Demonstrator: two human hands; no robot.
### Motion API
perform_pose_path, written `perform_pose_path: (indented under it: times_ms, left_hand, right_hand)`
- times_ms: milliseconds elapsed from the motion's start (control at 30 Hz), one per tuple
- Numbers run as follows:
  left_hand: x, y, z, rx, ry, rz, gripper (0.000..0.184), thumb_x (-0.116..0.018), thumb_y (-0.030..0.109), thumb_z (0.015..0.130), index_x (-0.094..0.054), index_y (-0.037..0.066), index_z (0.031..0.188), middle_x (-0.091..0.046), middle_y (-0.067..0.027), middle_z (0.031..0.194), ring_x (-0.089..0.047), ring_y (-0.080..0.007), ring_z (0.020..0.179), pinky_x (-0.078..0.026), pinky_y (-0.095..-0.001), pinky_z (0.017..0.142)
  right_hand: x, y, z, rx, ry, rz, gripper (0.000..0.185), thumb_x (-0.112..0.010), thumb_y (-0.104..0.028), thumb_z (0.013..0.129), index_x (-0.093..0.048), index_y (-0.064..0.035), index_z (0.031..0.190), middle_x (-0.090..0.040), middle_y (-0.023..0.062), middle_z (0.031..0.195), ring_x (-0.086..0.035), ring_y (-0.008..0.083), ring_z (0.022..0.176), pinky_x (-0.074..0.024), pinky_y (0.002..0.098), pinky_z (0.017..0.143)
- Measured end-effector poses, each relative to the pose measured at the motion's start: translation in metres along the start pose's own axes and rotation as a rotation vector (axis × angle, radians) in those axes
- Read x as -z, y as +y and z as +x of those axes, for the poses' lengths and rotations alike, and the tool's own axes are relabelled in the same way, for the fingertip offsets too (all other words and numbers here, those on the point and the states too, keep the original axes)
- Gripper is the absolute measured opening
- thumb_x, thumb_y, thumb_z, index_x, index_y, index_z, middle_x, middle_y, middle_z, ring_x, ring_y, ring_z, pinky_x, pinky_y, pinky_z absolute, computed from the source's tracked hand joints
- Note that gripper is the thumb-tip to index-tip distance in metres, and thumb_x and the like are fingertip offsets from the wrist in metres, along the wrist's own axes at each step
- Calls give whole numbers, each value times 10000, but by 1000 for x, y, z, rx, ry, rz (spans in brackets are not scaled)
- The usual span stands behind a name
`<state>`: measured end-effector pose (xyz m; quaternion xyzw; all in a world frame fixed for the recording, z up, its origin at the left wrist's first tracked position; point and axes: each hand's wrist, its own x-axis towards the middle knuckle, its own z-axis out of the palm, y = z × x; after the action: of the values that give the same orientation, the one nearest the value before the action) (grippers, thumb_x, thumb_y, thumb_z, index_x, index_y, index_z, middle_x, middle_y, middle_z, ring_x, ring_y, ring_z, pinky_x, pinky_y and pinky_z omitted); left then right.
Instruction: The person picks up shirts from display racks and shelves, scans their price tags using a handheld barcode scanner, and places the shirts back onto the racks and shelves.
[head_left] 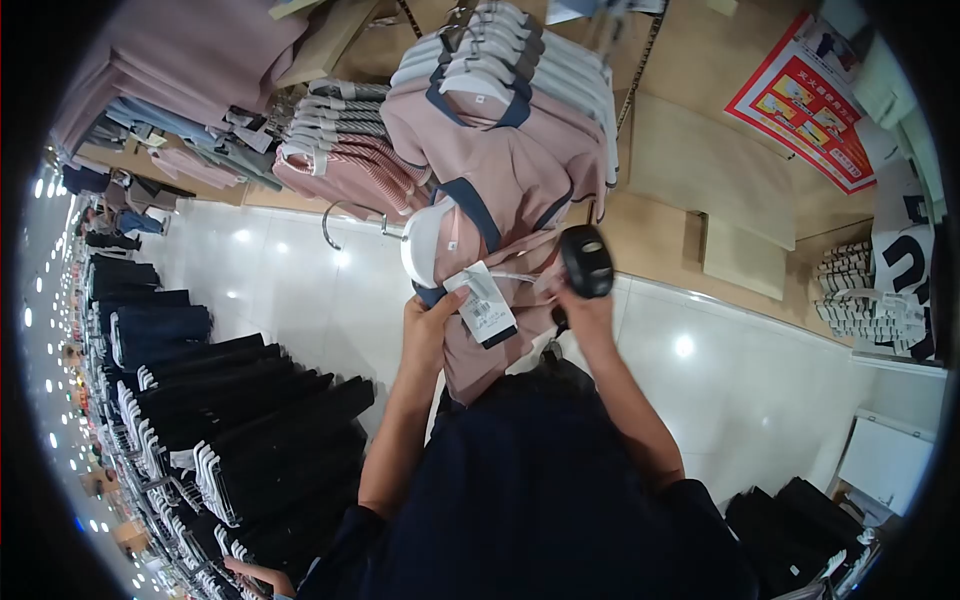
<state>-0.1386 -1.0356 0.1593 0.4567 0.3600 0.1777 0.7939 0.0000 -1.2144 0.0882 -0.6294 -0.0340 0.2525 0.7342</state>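
In the head view, my left hand (pixel 432 325) pinches a white price tag (pixel 486 308) with a printed barcode, thumb on its left edge. Behind the tag is a pink polo shirt (pixel 470 362) with a dark blue collar, hung on a white hanger (pixel 424 250) whose metal hook points left. My right hand (pixel 583 312) is closed round a black handheld barcode scanner (pixel 586 262), held to the right of the tag and apart from it. The fingers of that hand are partly hidden and slightly blurred.
More pink polo shirts (pixel 520 165) hang on a rack just ahead, with striped ones (pixel 345 170) to their left. Racks of dark trousers (pixel 250 400) stand at left. A red-bordered poster (pixel 803 105) is at upper right. Another person's arm (pixel 258 573) shows at lower left.
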Motion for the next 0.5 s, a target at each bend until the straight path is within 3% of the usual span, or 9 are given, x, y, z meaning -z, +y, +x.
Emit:
perform_pose_path:
  times_ms: [33,100,200,233,300,367,400,500]
  left_hand:
    - [8,2,5,15,6,-5,226,-706,42,870,-676,-68,1065,-720,-118,969,-697,-166,838,-548,-281,756]
    - [22,8,18,23,14,-21,229,-708,43,869,-675,-70,1066,-721,-118,974,-696,-165,841,-547,-282,757]
    - [46,16,39,24,15,19,240,-710,55,874,-673,-73,1075,-719,-113,989,-687,-152,845,-536,-273,761]
    - [51,20,49,15,7,40,245,-711,60,876,-673,-73,1079,-718,-110,996,-682,-146,846,-531,-268,762]
    - [60,26,67,-64,13,97,199,-718,86,881,-678,-50,1021,-701,-68,910,-645,-116,774,-509,-261,698]
    - [74,32,81,-92,23,192,161,-725,112,884,-674,-24,956,-664,-25,818,-596,-89,702,-475,-256,631]
    - [84,36,89,-85,27,259,150,-728,124,885,-667,-9,919,-636,-3,769,-565,-76,666,-453,-254,595]
    - [97,44,109,-91,14,333,177,-736,156,885,-636,19,836,-558,35,666,-491,-51,591,-394,-250,524]
  right_hand:
    - [5,0,9,-24,64,-4,157,-746,-145,875,-689,-14,939,-689,35,761,-641,99,693,-502,260,643]
    - [15,-8,10,-27,8,-169,197,-757,-105,860,-663,-7,1003,-673,37,762,-628,89,685,-503,258,611]
    - [-9,-32,-14,-1,-297,-412,267,-801,-202,826,-704,22,932,-711,56,796,-665,130,764,-535,316,715]
    - [-31,-56,-22,-106,-409,-542,397,-830,-239,800,-683,32,1050,-726,73,874,-665,138,799,-538,332,774]
    - [-65,-43,-34,123,-502,-455,471,-832,-241,801,-644,27,1140,-726,93,963,-666,141,820,-534,322,798]
    - [-89,-35,-34,43,-591,-446,523,-827,-244,811,-607,22,1204,-717,106,1000,-669,148,841,-531,318,820]
    - [-100,-36,-33,-44,-577,-456,447,-810,-250,834,-628,24,1137,-710,90,901,-662,138,736,-537,304,725]
    - [-116,-37,-23,-322,-579,-495,386,-797,-259,850,-638,14,1071,-680,66,798,-615,113,611,-510,286,606]
